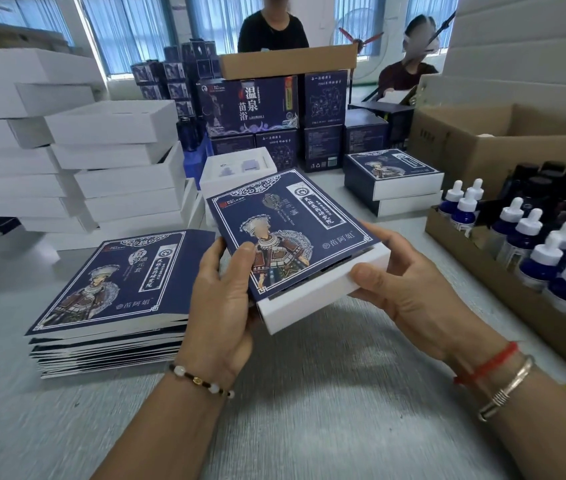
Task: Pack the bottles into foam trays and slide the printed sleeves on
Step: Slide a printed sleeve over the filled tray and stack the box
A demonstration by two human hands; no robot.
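Note:
A white foam tray (312, 299) is held above the table, partly inside a dark blue printed sleeve (295, 223) that covers its far part. My left hand (222, 299) grips the sleeve's near left corner, thumb on top. My right hand (409, 282) holds the tray's near right corner, thumb pressed on its white edge. Dark bottles show faintly in the gap under the sleeve. A stack of flat printed sleeves (115, 292) lies to the left. Blue dropper bottles (551, 258) with white caps stand in a cardboard box at the right.
Stacks of white trays (101, 168) fill the left. An open white tray (236, 168) and finished sleeved boxes (392, 178) sit behind. Dark blue cartons (250, 105) and a large cardboard box (503, 140) stand farther back. Two people are beyond the table.

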